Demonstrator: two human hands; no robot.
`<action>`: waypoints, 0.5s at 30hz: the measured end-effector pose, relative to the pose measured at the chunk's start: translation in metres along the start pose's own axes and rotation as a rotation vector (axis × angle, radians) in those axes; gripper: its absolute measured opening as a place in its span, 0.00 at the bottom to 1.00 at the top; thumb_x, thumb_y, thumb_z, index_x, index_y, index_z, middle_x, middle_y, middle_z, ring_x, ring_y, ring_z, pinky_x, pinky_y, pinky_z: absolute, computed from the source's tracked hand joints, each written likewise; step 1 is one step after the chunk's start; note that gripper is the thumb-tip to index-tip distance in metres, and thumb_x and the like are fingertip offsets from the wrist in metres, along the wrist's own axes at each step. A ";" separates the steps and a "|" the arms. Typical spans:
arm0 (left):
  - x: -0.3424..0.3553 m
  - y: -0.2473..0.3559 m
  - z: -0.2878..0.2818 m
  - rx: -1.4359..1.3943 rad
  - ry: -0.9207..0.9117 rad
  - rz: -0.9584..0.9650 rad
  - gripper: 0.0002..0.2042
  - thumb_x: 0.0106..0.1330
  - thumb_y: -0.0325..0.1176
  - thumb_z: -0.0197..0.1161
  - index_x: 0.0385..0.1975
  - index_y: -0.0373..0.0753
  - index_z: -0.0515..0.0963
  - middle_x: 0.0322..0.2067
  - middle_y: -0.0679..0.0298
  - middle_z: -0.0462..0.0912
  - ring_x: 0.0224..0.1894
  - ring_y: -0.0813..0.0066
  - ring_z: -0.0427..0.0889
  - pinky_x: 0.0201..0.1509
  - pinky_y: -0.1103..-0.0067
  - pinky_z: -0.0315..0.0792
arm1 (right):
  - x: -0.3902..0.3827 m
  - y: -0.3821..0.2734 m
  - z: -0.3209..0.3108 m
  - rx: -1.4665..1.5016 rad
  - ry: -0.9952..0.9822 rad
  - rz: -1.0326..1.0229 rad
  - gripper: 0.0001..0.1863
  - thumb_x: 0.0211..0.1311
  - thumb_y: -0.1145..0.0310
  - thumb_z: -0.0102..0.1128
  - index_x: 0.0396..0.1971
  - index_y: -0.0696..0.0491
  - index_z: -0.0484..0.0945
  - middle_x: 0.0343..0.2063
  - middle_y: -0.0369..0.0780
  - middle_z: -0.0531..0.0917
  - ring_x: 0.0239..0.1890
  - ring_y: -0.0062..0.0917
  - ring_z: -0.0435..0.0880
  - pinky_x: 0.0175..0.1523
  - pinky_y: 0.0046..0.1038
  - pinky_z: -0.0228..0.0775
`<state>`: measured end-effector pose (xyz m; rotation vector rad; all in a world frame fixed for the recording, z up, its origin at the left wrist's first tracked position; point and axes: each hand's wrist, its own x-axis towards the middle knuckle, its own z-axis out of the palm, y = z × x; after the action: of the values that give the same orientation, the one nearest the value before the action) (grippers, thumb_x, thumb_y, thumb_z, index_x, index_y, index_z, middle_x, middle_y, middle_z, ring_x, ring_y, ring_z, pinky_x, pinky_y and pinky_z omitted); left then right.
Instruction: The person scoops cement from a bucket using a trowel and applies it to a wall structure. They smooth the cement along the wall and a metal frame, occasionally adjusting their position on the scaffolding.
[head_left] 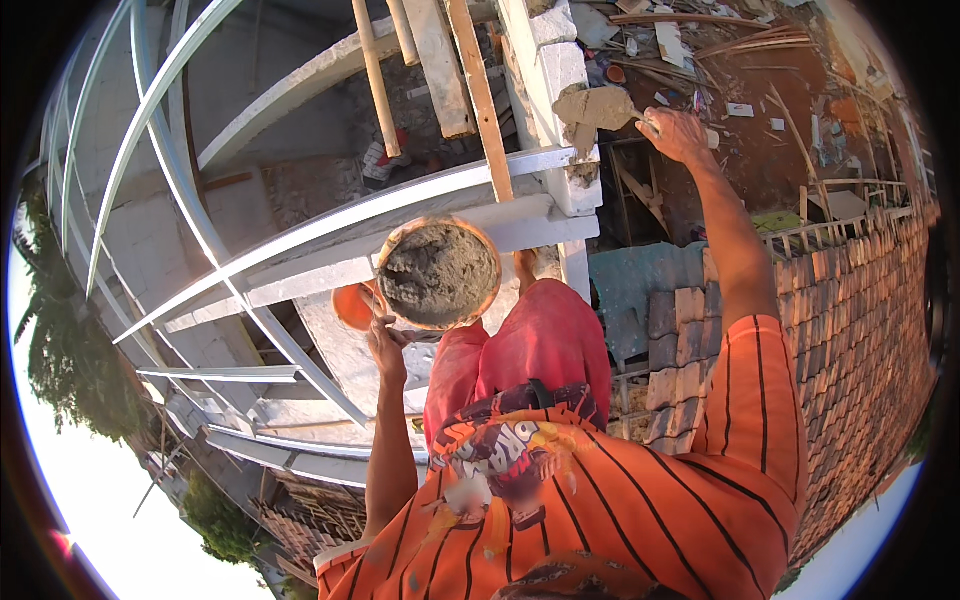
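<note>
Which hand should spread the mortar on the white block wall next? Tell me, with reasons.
Right. The right hand already holds the loaded trowel against the white block wall. The left hand is busy gripping the mortar bowl, lower and away from the blocks.

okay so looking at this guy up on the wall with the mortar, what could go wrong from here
1. The left hand alone holds the full mortar bowl at its rim, above open space; it could tip or slip.
2. The right hand reaches far out with a loaded trowel toward the white blocks; mortar may drop onto the debris below.
3. The person is high up near roof tiles with no rail in view, so leaning risks a fall.
</note>
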<state>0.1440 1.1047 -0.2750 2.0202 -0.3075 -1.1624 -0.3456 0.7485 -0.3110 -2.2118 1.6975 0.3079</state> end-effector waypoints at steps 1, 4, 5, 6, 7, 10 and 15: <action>0.000 0.001 0.000 0.010 0.004 0.000 0.20 0.71 0.48 0.38 0.34 0.36 0.69 0.12 0.67 0.64 0.17 0.75 0.74 0.26 0.79 0.73 | 0.022 -0.005 -0.016 -0.060 -0.050 -0.047 0.22 0.59 0.48 0.48 0.45 0.47 0.75 0.38 0.41 0.81 0.43 0.37 0.78 0.48 0.40 0.68; -0.003 0.002 0.001 -0.002 0.000 -0.006 0.20 0.70 0.49 0.38 0.35 0.36 0.68 0.13 0.67 0.65 0.18 0.75 0.74 0.27 0.79 0.74 | 0.075 -0.007 -0.024 -0.072 0.015 0.004 0.26 0.59 0.43 0.45 0.47 0.46 0.75 0.41 0.42 0.80 0.45 0.39 0.77 0.50 0.40 0.67; -0.004 0.001 0.002 -0.020 -0.007 -0.003 0.21 0.70 0.49 0.38 0.35 0.36 0.68 0.13 0.67 0.65 0.18 0.76 0.74 0.27 0.79 0.74 | 0.083 -0.007 -0.022 -0.034 0.053 0.080 0.26 0.59 0.43 0.45 0.46 0.46 0.75 0.42 0.42 0.80 0.46 0.39 0.77 0.50 0.40 0.68; -0.006 0.005 0.004 -0.009 0.005 -0.018 0.21 0.70 0.49 0.38 0.35 0.36 0.68 0.13 0.67 0.65 0.18 0.76 0.73 0.28 0.78 0.74 | 0.086 -0.007 -0.018 0.005 0.081 0.102 0.26 0.59 0.42 0.45 0.46 0.46 0.75 0.42 0.42 0.80 0.46 0.39 0.77 0.50 0.40 0.68; -0.005 0.005 0.004 -0.004 0.004 -0.009 0.21 0.70 0.49 0.38 0.36 0.36 0.68 0.13 0.67 0.65 0.18 0.76 0.73 0.28 0.78 0.74 | 0.087 -0.006 -0.014 0.044 0.110 0.128 0.26 0.58 0.42 0.45 0.46 0.47 0.75 0.42 0.42 0.80 0.46 0.39 0.77 0.50 0.40 0.68; -0.005 -0.001 0.003 -0.006 -0.010 0.011 0.21 0.71 0.49 0.37 0.36 0.36 0.68 0.13 0.68 0.65 0.18 0.77 0.73 0.28 0.78 0.74 | 0.067 -0.024 -0.014 0.171 0.094 0.200 0.27 0.58 0.41 0.45 0.45 0.47 0.76 0.41 0.42 0.80 0.45 0.38 0.78 0.48 0.40 0.69; -0.006 0.003 0.007 -0.010 -0.004 0.022 0.21 0.71 0.49 0.36 0.36 0.36 0.67 0.12 0.68 0.65 0.17 0.77 0.72 0.29 0.78 0.74 | -0.012 -0.057 -0.006 0.198 0.207 0.289 0.22 0.56 0.46 0.52 0.40 0.48 0.77 0.37 0.40 0.81 0.40 0.38 0.79 0.43 0.37 0.71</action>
<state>0.1355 1.1026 -0.2709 2.0014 -0.3247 -1.1521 -0.2941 0.7705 -0.2935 -1.9110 2.0639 -0.0241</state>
